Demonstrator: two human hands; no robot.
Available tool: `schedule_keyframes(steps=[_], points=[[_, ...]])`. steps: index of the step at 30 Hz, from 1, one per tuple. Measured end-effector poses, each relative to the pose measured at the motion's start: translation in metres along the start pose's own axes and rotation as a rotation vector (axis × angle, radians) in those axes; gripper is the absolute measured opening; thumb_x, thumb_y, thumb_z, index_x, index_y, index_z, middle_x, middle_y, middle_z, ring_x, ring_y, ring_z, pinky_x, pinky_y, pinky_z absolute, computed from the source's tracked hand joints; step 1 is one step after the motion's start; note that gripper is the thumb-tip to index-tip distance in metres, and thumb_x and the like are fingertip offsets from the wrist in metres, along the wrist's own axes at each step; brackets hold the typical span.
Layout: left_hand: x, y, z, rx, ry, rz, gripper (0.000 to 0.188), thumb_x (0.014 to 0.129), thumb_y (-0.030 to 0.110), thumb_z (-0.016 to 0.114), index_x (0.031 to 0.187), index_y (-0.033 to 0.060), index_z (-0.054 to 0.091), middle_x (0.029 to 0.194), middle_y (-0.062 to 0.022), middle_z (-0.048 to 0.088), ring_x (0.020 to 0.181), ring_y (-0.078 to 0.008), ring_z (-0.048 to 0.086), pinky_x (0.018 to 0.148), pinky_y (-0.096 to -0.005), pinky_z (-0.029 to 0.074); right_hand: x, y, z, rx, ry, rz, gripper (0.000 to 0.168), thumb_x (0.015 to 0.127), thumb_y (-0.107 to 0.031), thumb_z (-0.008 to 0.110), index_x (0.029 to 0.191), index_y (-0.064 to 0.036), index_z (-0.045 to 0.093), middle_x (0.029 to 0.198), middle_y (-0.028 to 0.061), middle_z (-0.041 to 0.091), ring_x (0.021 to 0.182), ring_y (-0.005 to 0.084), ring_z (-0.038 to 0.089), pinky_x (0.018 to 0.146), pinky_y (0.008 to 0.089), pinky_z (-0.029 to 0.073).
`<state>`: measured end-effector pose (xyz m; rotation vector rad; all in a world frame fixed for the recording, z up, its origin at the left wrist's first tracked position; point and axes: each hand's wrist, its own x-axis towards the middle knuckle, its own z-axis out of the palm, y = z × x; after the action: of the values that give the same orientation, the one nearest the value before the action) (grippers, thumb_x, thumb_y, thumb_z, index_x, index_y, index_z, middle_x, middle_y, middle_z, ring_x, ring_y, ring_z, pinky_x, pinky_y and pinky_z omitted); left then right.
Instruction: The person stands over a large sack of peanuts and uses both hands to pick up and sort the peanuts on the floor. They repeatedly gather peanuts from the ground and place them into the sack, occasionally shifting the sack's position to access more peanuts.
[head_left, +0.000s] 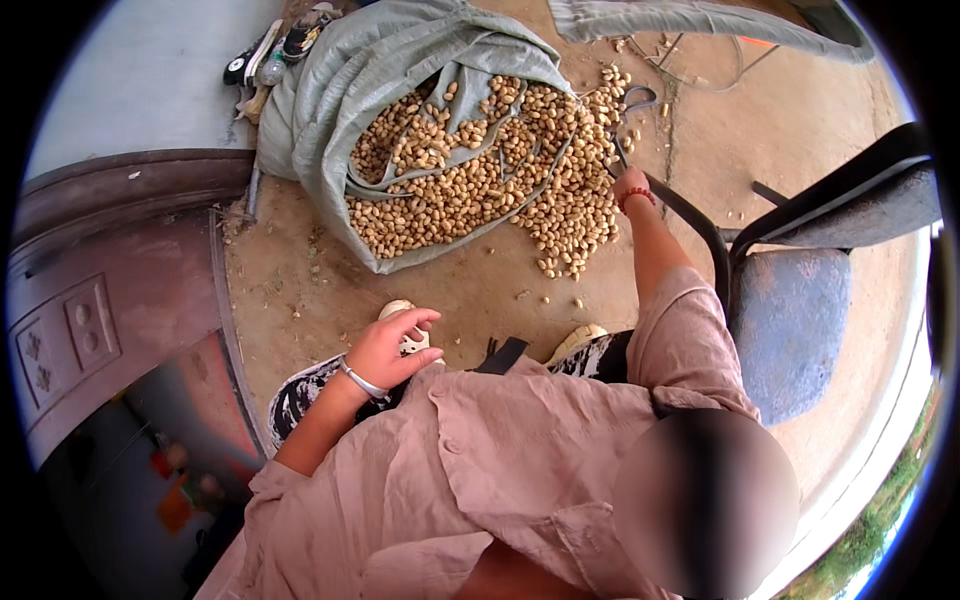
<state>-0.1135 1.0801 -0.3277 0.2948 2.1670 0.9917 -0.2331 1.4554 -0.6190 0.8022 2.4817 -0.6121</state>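
Note:
Peanuts in their shells (457, 202) fill the mouth of a large grey-green woven sack (322, 127) lying on the floor, and spill out over its right edge. My right hand (631, 181), with a red bead bracelet, reaches to the right edge of the spilled peanuts and is closed around a thin dark rod (619, 151); its far end is unclear. Beyond it lies a dark metal loop (641, 97). My left hand (394, 349), with a silver bangle, hovers above my left knee and shoe, fingers loosely apart, holding nothing.
A black-framed chair with a worn blue seat (791, 337) stands close by my right arm. Brown wooden furniture or a door frame (135, 292) is on the left. Shoes (255, 56) and a clear bottle (273, 71) lie behind the sack. Grey fabric on a frame (712, 26) is at the top.

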Motion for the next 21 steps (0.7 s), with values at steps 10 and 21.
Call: schedule_keyframes(steps=[10, 21], points=[[0.025, 0.014, 0.043, 0.049, -0.104, 0.012, 0.041, 0.070, 0.025, 0.063, 0.103, 0.0051, 0.049, 0.090, -0.0087, 0.053, 0.077, -0.0189, 0.054, 0.070, -0.0283, 0.044, 0.053, 0.034, 0.042, -0.100, 0.051, -0.028, 0.026, 0.078, -0.008, 0.040, 0.102, 0.000, 0.047, 0.105, 0.0206, 0.047, 0.095, 0.0321, 0.050, 0.079, 0.0363, 0.043], [0.021, -0.011, 0.050, 0.066, -0.115, -0.001, 0.043, 0.070, 0.028, 0.063, 0.104, 0.0070, 0.048, 0.090, -0.0079, 0.054, 0.076, -0.0183, 0.055, 0.069, -0.0278, 0.045, 0.016, -0.008, -0.003, -0.117, -0.149, 0.018, 0.025, 0.079, -0.018, 0.043, 0.088, 0.001, 0.057, 0.093, 0.0187, 0.057, 0.089, 0.0274, 0.055, 0.074, 0.0323, 0.045]])
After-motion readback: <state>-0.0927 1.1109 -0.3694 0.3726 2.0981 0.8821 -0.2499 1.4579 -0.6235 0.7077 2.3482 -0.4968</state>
